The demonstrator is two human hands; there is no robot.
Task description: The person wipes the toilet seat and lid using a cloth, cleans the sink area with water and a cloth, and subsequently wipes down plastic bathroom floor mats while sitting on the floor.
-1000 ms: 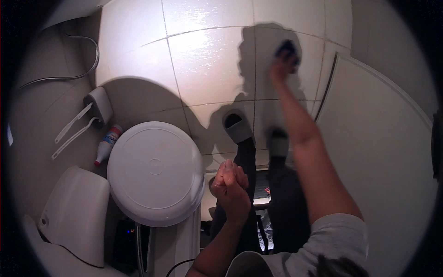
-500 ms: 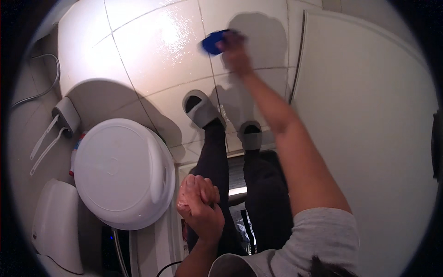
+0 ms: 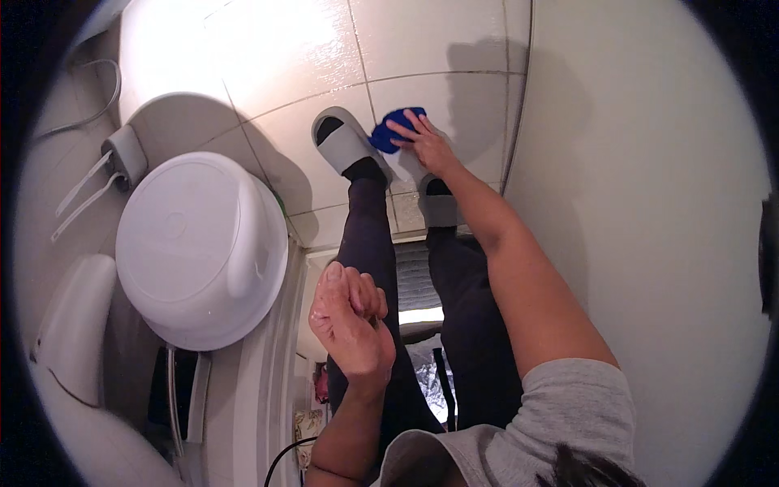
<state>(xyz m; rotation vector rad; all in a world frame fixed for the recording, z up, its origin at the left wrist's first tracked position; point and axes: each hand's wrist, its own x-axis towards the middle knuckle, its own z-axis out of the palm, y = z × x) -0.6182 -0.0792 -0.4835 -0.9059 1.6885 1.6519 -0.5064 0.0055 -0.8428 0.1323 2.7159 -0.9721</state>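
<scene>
A crumpled blue cloth point(image 3: 388, 135) lies against the pale floor tiles point(image 3: 442, 91). My right hand point(image 3: 430, 149) holds it there, fingers laid over its right side, just right of the slipper on my left foot. Closer to me, my left hand point(image 3: 350, 321) is curled into a fist above my left leg. Its skin looks wet, and anything inside the fist is hidden. Grey slippers point(image 3: 347, 146) are on my feet, standing on the tiles.
A large white basin point(image 3: 182, 243), bottom up, stands on the left. Behind it, a grey wall holder point(image 3: 126, 158) carries two white handles. A pale upright panel point(image 3: 649, 203) borders the right side. A raised white sill point(image 3: 272, 349) runs beside my left leg.
My right hand has drawn the blue cloth back toward my feet, from farther out on the floor. The left hand stays closed. The whole view has shifted somewhat.
</scene>
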